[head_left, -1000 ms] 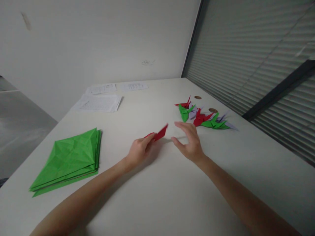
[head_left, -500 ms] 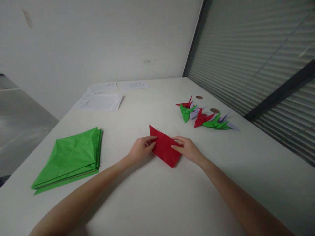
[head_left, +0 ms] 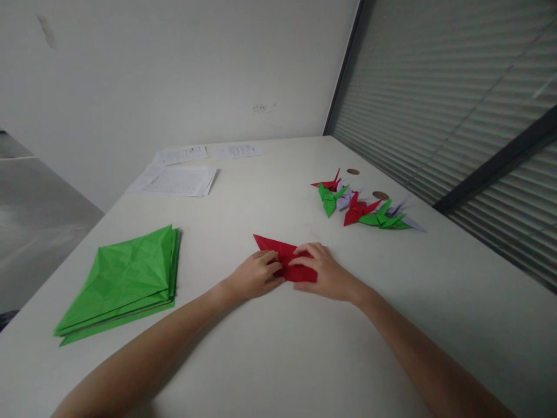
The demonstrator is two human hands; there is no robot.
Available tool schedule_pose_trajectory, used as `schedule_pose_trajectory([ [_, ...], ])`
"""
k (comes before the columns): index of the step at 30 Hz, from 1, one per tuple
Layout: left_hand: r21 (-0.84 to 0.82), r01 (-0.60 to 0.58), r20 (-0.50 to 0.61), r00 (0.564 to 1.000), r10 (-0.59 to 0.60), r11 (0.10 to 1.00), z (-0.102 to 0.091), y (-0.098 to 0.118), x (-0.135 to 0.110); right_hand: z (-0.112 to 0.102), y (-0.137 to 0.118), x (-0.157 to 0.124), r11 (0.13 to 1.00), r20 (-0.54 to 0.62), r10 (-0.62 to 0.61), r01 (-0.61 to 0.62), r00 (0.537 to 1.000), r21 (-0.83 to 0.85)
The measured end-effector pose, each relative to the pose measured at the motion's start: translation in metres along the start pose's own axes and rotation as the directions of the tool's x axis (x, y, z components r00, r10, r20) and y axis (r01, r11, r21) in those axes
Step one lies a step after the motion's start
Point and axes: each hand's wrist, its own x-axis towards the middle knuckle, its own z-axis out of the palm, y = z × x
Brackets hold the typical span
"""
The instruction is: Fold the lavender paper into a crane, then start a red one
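Observation:
A folded sheet of red origami paper (head_left: 285, 251) lies on the white table (head_left: 278, 360) between my hands. My left hand (head_left: 260, 273) has its fingers curled onto the paper's left part and near edge, hiding some of it. Over the right part, my right hand (head_left: 324, 270) grips the sheet, its fingers bent across the top and thumb at the near edge. The paper's far left corner sticks out past my left fingers.
A stack of creased green paper (head_left: 126, 270) lies at the left. Several folded paper cranes, including a red crane (head_left: 359, 209) and a green crane (head_left: 329, 198), sit at the right, near round table holes (head_left: 380, 195). Printed sheets (head_left: 180, 181) lie at the back left. Window blinds (head_left: 444, 98) border the right.
The red paper has come down flatter onto the table and turned, now looking narrower. My left hand has curled over it, and my right hand has moved across its top.

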Motion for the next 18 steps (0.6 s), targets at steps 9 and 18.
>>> schedule_pose_trajectory([
  [9, 0.049, -0.037, -0.042, 0.998, 0.039, 0.998, 0.004, -0.008, -0.002, -0.001, 0.005, -0.001, 0.996, 0.104, -0.05, 0.042, 0.993, 0.075],
  [18, -0.022, -0.124, -0.043, 0.991, 0.123, 0.992, 0.0, -0.013, -0.004, -0.006, 0.028, 0.0, 0.987, 0.186, -0.092, 0.066, 0.978, 0.145],
])
